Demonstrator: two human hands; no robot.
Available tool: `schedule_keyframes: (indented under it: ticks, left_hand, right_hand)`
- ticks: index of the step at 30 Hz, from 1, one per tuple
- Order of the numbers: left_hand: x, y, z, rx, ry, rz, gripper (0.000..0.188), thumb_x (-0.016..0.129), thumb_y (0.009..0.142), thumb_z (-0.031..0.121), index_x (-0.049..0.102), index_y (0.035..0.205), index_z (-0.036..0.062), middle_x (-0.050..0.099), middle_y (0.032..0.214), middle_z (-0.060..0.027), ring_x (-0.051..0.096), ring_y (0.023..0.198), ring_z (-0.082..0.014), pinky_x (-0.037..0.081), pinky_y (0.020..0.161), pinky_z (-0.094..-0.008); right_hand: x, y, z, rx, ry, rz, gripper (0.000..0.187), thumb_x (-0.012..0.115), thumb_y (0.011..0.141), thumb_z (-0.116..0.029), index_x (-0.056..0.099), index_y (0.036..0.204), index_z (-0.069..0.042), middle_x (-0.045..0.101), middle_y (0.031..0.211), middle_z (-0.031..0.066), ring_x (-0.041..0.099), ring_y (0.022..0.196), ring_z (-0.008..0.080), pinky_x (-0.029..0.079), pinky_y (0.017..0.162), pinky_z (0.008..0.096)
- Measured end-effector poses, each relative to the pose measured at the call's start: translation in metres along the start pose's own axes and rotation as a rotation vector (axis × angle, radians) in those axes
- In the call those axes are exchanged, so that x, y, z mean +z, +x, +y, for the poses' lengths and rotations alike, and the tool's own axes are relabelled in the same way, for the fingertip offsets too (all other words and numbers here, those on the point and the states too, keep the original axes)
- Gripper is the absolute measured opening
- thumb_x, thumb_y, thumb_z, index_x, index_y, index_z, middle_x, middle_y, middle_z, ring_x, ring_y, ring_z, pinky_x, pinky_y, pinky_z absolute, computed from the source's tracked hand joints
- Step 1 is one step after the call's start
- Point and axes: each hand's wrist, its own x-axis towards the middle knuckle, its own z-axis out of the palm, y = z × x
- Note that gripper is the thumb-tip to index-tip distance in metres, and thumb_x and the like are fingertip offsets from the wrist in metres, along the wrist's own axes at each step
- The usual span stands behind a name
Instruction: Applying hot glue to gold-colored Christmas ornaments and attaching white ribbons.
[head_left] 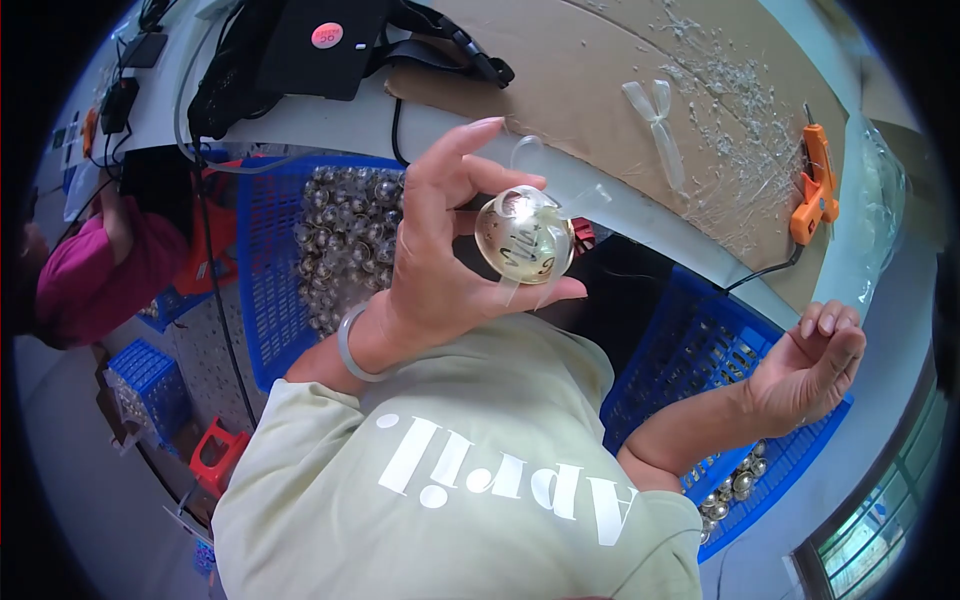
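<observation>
My left hand [430, 240], with a pale bangle at the wrist, is closed on a shiny gold bauble [520, 250]. Thumb and fingers grip its sides. Dark lettering marks the bauble, and sheer white ribbon is at its top and side. Off to the right, my right hand [805, 370] is raised above a blue basket with its fingers curled in toward the thumb; whatever may be between them is hidden. Nearest to that hand is an orange glue gun [818, 185] on the table edge. A sheer ribbon bow [660, 130] lies on the cardboard.
A blue basket [265, 260] full of baubles stands at the left, another blue basket [690, 350] at the right. Glue strands [730, 90] litter the cardboard [590, 110]. A black case [325, 45] with straps lies on the table. A person in a magenta top [110, 260] sits far left.
</observation>
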Motion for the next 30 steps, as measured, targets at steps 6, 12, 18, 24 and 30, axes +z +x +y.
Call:
schedule_keyframes:
  ticks: [6,12,18,24,30]
  left_hand:
    - [-0.047,-0.062,-0.029,-0.101,0.083,0.058,0.101,0.089,0.061,0.007,0.024,0.139,0.004,0.056,0.113,-0.0142,0.059,0.104,-0.0211,0.05,0.088,-0.0321]
    - [-0.11,-0.163,-0.131,-0.544,0.326,0.43,0.087,0.082,0.072,0.006,0.027,0.139,-0.0009,0.047,0.128,-0.016,0.044,0.123,-0.0263,0.035,0.106,-0.0365]
    - [-0.203,-0.25,-0.248,-0.53,0.731,0.122,0.081,0.09,0.062,0.022,0.048,0.125,-0.0067,0.057,0.118,-0.0193,0.054,0.107,-0.0318,0.041,0.096,-0.0437]
    - [-0.209,-0.221,-0.258,-0.636,0.723,0.132,0.053,0.087,0.066,0.023,0.062,0.104,-0.0046,0.066,0.097,-0.0158,0.062,0.084,-0.0257,0.049,0.077,-0.0373]
    - [-0.125,-0.132,-0.156,-0.578,0.524,0.066,0.019,0.078,0.076,0.008,0.067,0.088,-0.0025,0.067,0.078,-0.0075,0.061,0.066,-0.0132,0.051,0.063,-0.0254]
  right_hand:
    - [-0.025,0.0,-0.004,0.075,-0.022,0.04,0.009,0.07,0.085,-0.008,0.065,0.085,-0.001,0.054,0.08,0.0045,0.046,0.073,0.0143,0.038,0.065,0.0253]
    - [-0.046,-0.004,-0.002,-0.011,-0.344,0.131,0.007,0.068,0.083,0.002,0.064,0.089,0.002,0.059,0.089,0.0073,0.05,0.076,0.0129,0.041,0.069,0.0248]
    - [-0.109,-0.008,-0.04,-0.008,-0.662,0.399,0.016,0.075,0.077,0.0,0.066,0.091,0.001,0.062,0.082,0.002,0.056,0.072,0.0081,0.045,0.068,0.0189]
    - [-0.243,-0.024,-0.08,0.225,-1.039,0.643,0.021,0.076,0.08,-0.013,0.071,0.094,0.001,0.069,0.083,0.0063,0.061,0.07,0.0083,0.048,0.062,0.0202]
    - [-0.392,-0.078,-0.039,0.99,-1.058,0.387,0.03,0.074,0.079,-0.019,0.071,0.102,-0.001,0.07,0.089,0.0084,0.063,0.074,0.0119,0.05,0.065,0.0246]
